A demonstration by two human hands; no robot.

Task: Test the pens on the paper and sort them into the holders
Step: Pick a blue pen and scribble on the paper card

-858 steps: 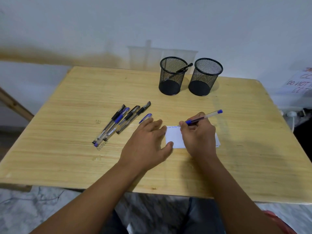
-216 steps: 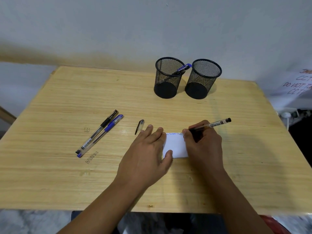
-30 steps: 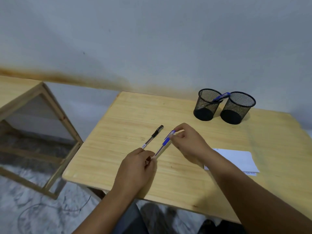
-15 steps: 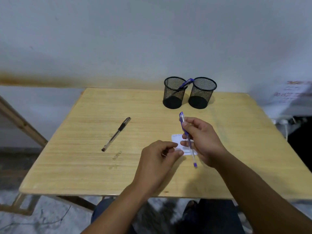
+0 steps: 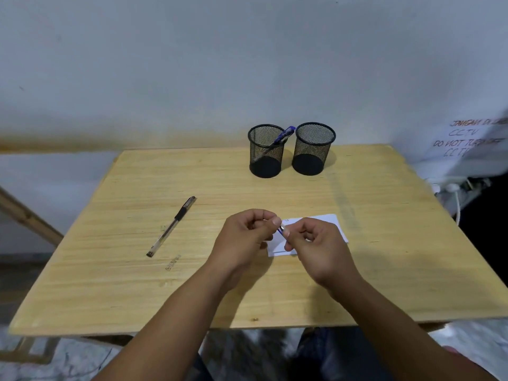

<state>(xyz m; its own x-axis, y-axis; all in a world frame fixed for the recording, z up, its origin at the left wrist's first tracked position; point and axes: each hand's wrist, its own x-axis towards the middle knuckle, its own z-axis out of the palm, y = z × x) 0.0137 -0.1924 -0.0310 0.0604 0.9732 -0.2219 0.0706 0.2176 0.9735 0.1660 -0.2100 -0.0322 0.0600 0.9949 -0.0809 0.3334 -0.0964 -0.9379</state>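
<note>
Hands meet above the white paper slip [image 5: 324, 226] on the wooden worktop [image 5: 275, 188], the left hand [image 5: 244, 237] and right hand [image 5: 316, 246] both pinching a blue-and-clear pen [image 5: 283, 230], another black-capped pen [image 5: 171, 226] lying left.

The person's forearms are bare to the bottom edge of the picture, with no sleeves showing. The left hand [image 5: 242, 237] and right hand [image 5: 316, 248] wear no gloves. Dark trousers show below the table edge.

White wall sign [image 5: 470, 144]: "CCTV", "DO NOT TURN OFF"; partly blurred.
</note>
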